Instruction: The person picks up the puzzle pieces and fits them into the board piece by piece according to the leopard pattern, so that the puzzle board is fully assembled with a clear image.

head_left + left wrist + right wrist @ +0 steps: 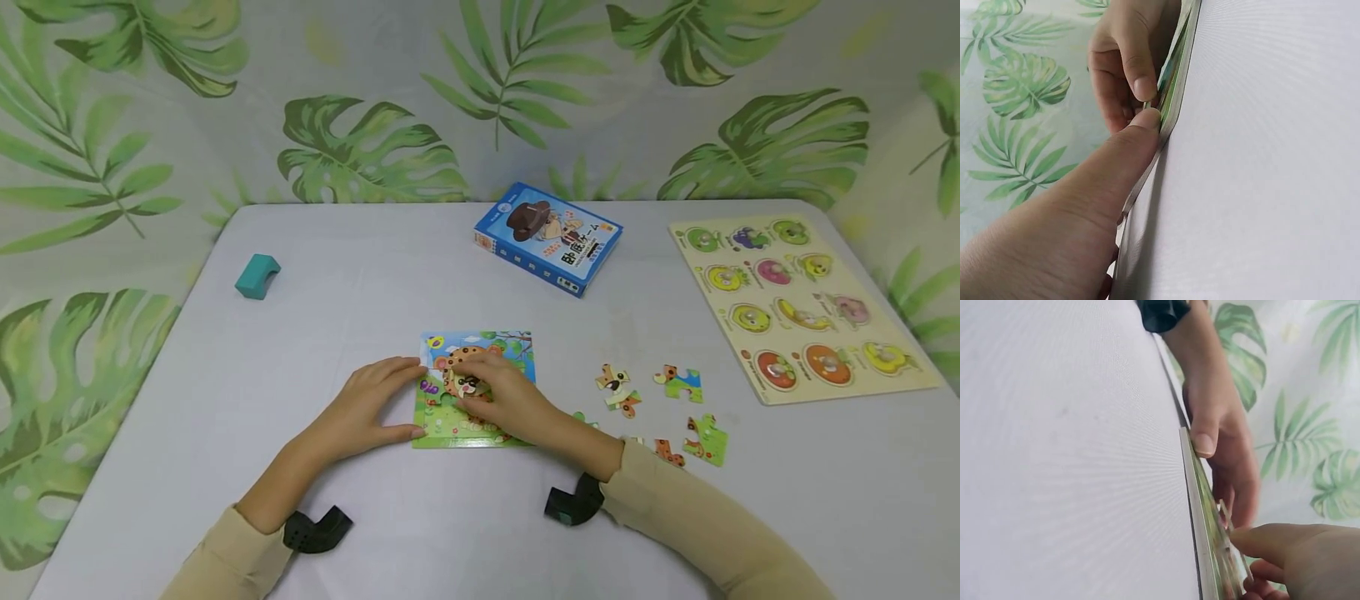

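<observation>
A jigsaw puzzle board (474,442) with a cartoon leopard picture lies flat on the white table. My left hand (366,410) rests along its left side, thumb near the lower corner and fingertips higher up the edge. Over the middle of the picture, my right hand (517,402) pinches a puzzle piece (1225,515) between thumb and fingers. Seen from the right wrist, this piece stands tilted above the board. The hand hides much of the leopard. To the right lie loose puzzle pieces (681,383), several of them, some partly covered by the right forearm.
A blue game box (551,237) lies behind the board. At the far right is a wooden fruit peg board (806,308). A teal arch block (257,276) sits at the back left. Black wrist devices (318,531) are worn on both forearms. Leaf-patterned cloth (375,154) hangs behind the table.
</observation>
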`<state>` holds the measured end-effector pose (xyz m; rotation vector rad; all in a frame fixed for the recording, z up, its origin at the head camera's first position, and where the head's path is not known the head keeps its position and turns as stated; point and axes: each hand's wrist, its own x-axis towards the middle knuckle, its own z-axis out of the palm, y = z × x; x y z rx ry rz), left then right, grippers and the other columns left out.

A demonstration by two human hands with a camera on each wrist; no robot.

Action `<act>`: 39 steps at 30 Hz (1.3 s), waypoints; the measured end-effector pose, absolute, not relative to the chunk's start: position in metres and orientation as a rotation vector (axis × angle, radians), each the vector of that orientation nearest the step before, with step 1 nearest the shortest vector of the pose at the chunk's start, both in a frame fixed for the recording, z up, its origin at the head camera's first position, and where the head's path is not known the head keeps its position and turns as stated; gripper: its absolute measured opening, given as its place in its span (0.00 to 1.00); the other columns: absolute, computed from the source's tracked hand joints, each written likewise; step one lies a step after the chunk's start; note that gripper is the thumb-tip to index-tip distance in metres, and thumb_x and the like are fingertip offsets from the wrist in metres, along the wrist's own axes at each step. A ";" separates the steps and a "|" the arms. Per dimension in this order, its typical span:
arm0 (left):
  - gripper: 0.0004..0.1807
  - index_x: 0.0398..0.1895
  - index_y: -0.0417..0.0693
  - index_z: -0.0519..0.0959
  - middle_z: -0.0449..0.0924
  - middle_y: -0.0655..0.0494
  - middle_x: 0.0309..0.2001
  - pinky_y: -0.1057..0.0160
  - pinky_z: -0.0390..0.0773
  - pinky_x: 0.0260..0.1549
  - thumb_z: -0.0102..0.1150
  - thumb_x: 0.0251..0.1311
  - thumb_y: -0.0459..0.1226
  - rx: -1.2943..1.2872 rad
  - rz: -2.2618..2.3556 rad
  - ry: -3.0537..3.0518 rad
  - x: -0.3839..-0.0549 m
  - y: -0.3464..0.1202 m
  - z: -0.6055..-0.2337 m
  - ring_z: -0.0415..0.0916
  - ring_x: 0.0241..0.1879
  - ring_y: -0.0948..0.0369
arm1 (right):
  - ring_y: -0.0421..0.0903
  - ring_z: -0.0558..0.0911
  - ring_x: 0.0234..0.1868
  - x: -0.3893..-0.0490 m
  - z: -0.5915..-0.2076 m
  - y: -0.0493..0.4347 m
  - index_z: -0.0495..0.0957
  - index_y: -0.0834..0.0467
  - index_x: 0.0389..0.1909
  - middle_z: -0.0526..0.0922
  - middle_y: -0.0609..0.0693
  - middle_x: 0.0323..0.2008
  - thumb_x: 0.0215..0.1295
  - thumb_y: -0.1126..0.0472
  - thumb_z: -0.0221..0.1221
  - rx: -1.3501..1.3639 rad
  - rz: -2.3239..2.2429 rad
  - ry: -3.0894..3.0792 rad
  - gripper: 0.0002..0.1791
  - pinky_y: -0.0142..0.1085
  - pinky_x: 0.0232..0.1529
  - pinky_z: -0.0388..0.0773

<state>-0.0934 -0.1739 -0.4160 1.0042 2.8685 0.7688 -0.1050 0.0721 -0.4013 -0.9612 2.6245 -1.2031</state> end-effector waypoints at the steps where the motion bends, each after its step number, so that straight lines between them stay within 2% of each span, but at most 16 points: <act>1: 0.39 0.62 0.54 0.65 0.60 0.53 0.62 0.46 0.53 0.56 0.57 0.47 0.61 1.017 0.763 2.869 -0.093 -0.174 -0.416 0.53 0.62 0.53 | 0.48 0.67 0.56 -0.106 -0.402 0.071 0.73 0.62 0.53 0.71 0.53 0.53 0.55 0.60 0.62 -0.961 -1.177 2.634 0.24 0.42 0.55 0.65; 6: 0.33 0.60 0.61 0.68 0.59 0.53 0.63 0.44 0.53 0.56 0.56 0.49 0.60 1.069 0.730 2.867 -0.093 -0.174 -0.416 0.52 0.63 0.51 | 0.48 0.67 0.56 -0.108 -0.404 0.068 0.73 0.60 0.55 0.71 0.53 0.52 0.55 0.59 0.62 -1.003 -1.099 2.669 0.25 0.44 0.56 0.63; 17: 0.33 0.60 0.59 0.69 0.58 0.52 0.63 0.45 0.52 0.56 0.58 0.50 0.57 1.068 0.730 2.862 -0.092 -0.174 -0.413 0.51 0.63 0.51 | 0.48 0.63 0.57 -0.110 -0.406 0.068 0.73 0.61 0.52 0.68 0.55 0.55 0.55 0.60 0.63 -0.931 -1.184 2.643 0.23 0.43 0.56 0.64; 26: 0.36 0.63 0.59 0.65 0.54 0.53 0.65 0.46 0.49 0.58 0.54 0.50 0.61 1.029 0.695 2.832 -0.090 -0.174 -0.414 0.48 0.64 0.52 | 0.47 0.63 0.57 -0.110 -0.406 0.068 0.73 0.63 0.53 0.67 0.54 0.55 0.56 0.58 0.62 -0.938 -1.203 2.637 0.24 0.40 0.55 0.64; 28: 0.37 0.63 0.59 0.65 0.53 0.54 0.66 0.47 0.48 0.59 0.54 0.50 0.62 1.013 0.695 2.825 -0.090 -0.174 -0.414 0.47 0.65 0.53 | 0.48 0.61 0.58 -0.110 -0.406 0.068 0.72 0.63 0.55 0.66 0.55 0.56 0.56 0.58 0.62 -0.970 -1.187 2.629 0.25 0.42 0.56 0.62; 33: 0.38 0.63 0.58 0.65 0.53 0.53 0.66 0.47 0.48 0.59 0.55 0.49 0.61 0.999 0.716 2.815 -0.089 -0.174 -0.413 0.46 0.65 0.52 | 0.50 0.58 0.61 -0.109 -0.404 0.068 0.69 0.61 0.59 0.64 0.55 0.58 0.57 0.55 0.61 -1.003 -1.108 2.609 0.29 0.48 0.63 0.45; 35: 0.38 0.63 0.57 0.65 0.53 0.53 0.66 0.47 0.48 0.59 0.56 0.49 0.61 1.000 0.720 2.814 -0.089 -0.174 -0.414 0.46 0.65 0.52 | 0.50 0.57 0.62 -0.107 -0.401 0.068 0.68 0.59 0.60 0.63 0.55 0.59 0.57 0.54 0.60 -0.961 -1.098 2.591 0.30 0.49 0.63 0.44; 39: 0.38 0.63 0.57 0.65 0.54 0.52 0.66 0.46 0.48 0.59 0.57 0.48 0.60 1.010 0.727 2.815 -0.090 -0.173 -0.415 0.47 0.64 0.50 | 0.51 0.52 0.65 -0.100 -0.390 0.070 0.65 0.58 0.61 0.59 0.55 0.63 0.57 0.51 0.60 -0.834 -1.121 2.528 0.32 0.53 0.60 0.53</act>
